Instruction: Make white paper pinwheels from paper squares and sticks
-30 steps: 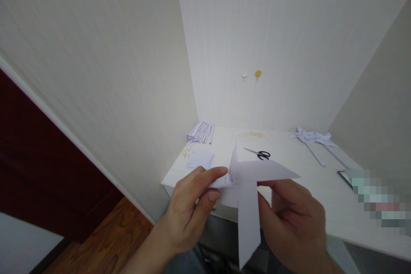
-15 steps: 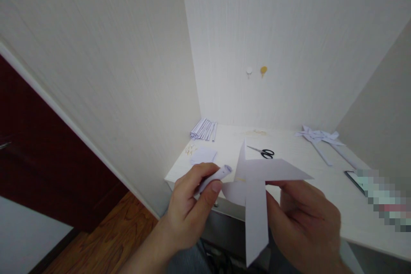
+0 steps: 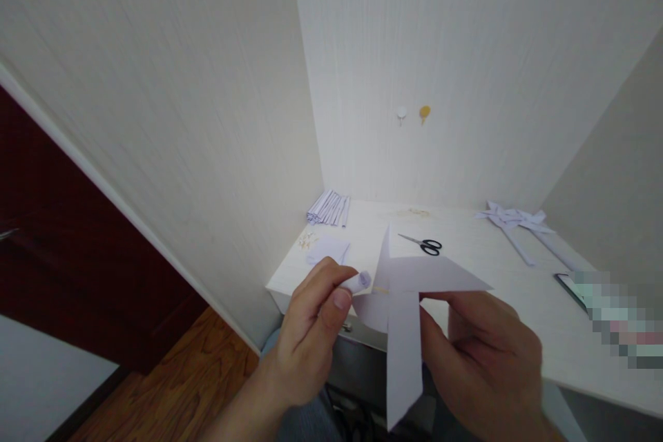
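Rolled white paper, a short tube (image 3: 358,282), pokes out of my left hand (image 3: 313,331), its open end facing right. My fingers and thumb are wrapped round it. In my right hand (image 3: 487,352), thumb and fingers pinch a folded paper pinwheel (image 3: 407,318) by its right side. Its pointed blades spread up, right, down and left from a square middle. The tube's end is close to the left blade; whether they touch I cannot tell. Black-handled scissors (image 3: 429,246) lie on the white desk (image 3: 466,324) behind the pinwheel.
A stack of rolled paper sticks (image 3: 329,208) lies by the left wall, with small scattered bits (image 3: 306,241) and paper sheets (image 3: 329,249) in front. Finished pinwheels on sticks (image 3: 512,219) lie at right, near a blurred phone-like device (image 3: 572,290). Two hooks (image 3: 425,112) are on the back wall.
The pinwheel and my right hand have shifted slightly left. My left hand has turned the paper tube so its open end faces more toward the pinwheel.
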`<state>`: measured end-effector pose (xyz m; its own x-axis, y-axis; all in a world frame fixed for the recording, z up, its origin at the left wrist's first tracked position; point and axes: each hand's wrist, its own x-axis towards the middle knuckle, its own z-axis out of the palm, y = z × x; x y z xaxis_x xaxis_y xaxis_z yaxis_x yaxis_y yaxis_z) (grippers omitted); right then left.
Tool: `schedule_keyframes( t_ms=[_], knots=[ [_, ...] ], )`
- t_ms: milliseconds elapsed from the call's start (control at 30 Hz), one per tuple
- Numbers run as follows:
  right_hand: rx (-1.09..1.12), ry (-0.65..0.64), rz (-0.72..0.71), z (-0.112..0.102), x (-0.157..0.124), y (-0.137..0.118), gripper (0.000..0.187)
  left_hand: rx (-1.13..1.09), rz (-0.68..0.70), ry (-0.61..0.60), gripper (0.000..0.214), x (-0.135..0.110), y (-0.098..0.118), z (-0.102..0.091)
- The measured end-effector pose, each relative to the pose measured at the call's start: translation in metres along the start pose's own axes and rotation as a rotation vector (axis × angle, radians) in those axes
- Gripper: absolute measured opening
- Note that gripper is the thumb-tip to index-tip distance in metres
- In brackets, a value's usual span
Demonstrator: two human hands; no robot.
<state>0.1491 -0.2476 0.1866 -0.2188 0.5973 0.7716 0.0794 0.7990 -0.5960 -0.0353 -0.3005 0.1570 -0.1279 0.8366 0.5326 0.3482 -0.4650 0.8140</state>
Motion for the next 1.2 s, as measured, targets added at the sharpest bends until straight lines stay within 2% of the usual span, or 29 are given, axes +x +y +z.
schedule_keyframes(
  t_ms=[233, 433, 1000, 1200],
  knots=[
    [-0.032, 0.002, 0.007, 0.0, -0.002, -0.001, 0.024, -0.015, 0.139, 0.016, 0.025, 0.0, -0.004, 0.002],
    [0.013, -0.001, -0.061, 0.001, -0.001, 0.0, 0.023, -0.085, 0.253, 0.017, 0.017, 0.0, -0.01, 0.004],
    [0.018, 0.021, -0.097, 0.002, 0.0, -0.002, 0.022, -0.163, 0.38, -0.011, 0.025, 0.006, -0.019, 0.007],
    [0.031, -0.019, -0.102, 0.001, 0.003, -0.004, 0.024, -0.154, 0.423, -0.01, 0.027, 0.01, -0.019, 0.006]
  ],
)
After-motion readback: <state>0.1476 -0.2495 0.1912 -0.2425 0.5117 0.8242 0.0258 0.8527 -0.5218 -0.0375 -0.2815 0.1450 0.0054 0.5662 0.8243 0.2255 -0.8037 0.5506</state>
